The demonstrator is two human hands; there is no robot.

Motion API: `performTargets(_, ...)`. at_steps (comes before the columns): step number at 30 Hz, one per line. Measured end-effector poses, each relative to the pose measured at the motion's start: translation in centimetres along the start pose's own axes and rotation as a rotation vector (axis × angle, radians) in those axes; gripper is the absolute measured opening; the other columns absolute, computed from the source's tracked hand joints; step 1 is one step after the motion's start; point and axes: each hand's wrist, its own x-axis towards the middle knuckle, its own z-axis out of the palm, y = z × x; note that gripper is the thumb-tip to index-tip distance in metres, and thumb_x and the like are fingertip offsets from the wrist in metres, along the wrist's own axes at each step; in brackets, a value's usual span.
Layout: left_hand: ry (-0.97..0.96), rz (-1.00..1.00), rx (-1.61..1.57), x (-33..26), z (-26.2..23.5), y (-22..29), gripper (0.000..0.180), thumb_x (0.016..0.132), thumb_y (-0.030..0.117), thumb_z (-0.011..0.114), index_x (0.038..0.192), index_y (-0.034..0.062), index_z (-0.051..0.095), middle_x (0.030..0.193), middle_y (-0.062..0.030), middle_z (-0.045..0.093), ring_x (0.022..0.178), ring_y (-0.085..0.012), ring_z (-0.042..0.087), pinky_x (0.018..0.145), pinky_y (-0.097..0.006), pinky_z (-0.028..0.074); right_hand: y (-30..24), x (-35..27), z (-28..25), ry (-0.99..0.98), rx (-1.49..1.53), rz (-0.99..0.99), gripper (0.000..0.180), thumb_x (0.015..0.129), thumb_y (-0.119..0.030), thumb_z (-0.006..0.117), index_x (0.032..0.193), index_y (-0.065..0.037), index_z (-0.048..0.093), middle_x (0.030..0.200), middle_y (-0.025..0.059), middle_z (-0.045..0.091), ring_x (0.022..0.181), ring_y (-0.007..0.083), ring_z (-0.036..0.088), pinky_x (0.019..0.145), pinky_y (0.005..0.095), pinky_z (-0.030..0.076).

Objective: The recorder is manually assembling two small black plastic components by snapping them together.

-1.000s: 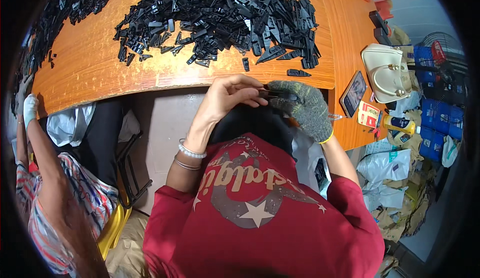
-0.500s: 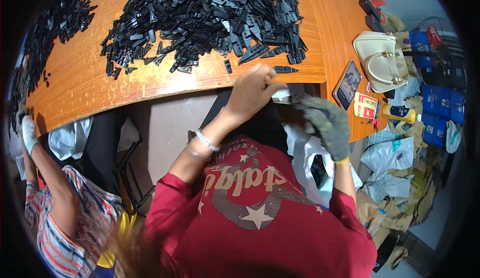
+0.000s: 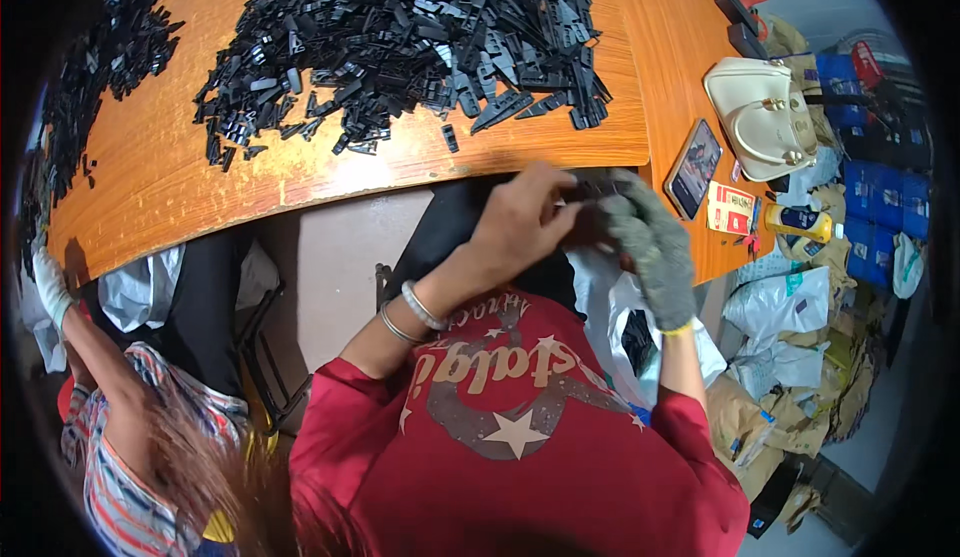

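My left hand [image 3: 522, 215], bare and with two bracelets at the wrist, is just off the table's front edge, its thumb and fingers pinched toward the right. My right hand [image 3: 652, 249] wears a grey-green knitted glove and has its fingers curled, close to the left one. Between the two sets of fingertips is a small dark plastic piece [image 3: 598, 189], held at both ends; its exact shape is partly hidden. Beyond the hands a large heap of black plastic pieces [image 3: 400, 47] lies on the wooden table [image 3: 330, 187]. Some of them are long and pointed.
A phone [image 3: 694, 169], a cream handbag [image 3: 760, 117] and a yellow bottle [image 3: 800, 224] are at the right. Below them an open white bag [image 3: 612, 317] hangs beside my right forearm. A co-worker's gloved hand [image 3: 50, 275] is at the far left near another black heap [image 3: 115, 47].
The pointed black piece near the table's edge has left its place. My left hand has moved right and closer to me, and my gloved right hand has come in to meet it.
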Motion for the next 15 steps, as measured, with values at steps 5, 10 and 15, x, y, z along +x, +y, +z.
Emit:
performTargets(5, 0.084, 0.265, 0.252, 0.1, -4.2, -0.2, 0.023, 0.077, 0.001, 0.068, 0.098, 0.0016, 0.057, 0.081, -0.0142, 0.056, 0.069, -0.0334, 0.061, 0.061, -0.037, 0.051, 0.7, 4.4, 5.0, -0.004, -0.194, -0.281, 0.029, 0.089, -0.008, 0.062, 0.117, 0.001, 0.063, 0.104, 0.0101, 0.069, 0.096, 0.0165, 0.066, 0.082, 0.0286, 0.051)
performTargets(10, 0.035, -0.017, 0.63, 1.6, -9.8, -1.6, 0.022, 0.082, -0.002, 0.06, 0.102, 0.0061, 0.061, 0.091, -0.0129, 0.054, 0.078, -0.0341, 0.061, 0.063, -0.043, 0.049, 0.5, 5.5, 4.7, -0.06, -0.472, -0.28, 0.031, 0.085, -0.021, 0.069, 0.113, -0.007, 0.068, 0.108, 0.0145, 0.069, 0.095, 0.0268, 0.068, 0.084, 0.0326, 0.052)
performTargets(15, -0.049, -0.033, 0.529, 1.3, -9.8, -2.0, 0.015, 0.08, -0.001, 0.066, 0.094, 0.0021, 0.062, 0.087, -0.0121, 0.055, 0.075, -0.0313, 0.061, 0.064, -0.038, 0.047, 0.6, 6.7, 6.4, -0.145, -0.625, -0.247, 0.032, 0.081, -0.021, 0.074, 0.107, -0.003, 0.069, 0.103, 0.0112, 0.071, 0.093, 0.0198, 0.069, 0.082, 0.0302, 0.052)
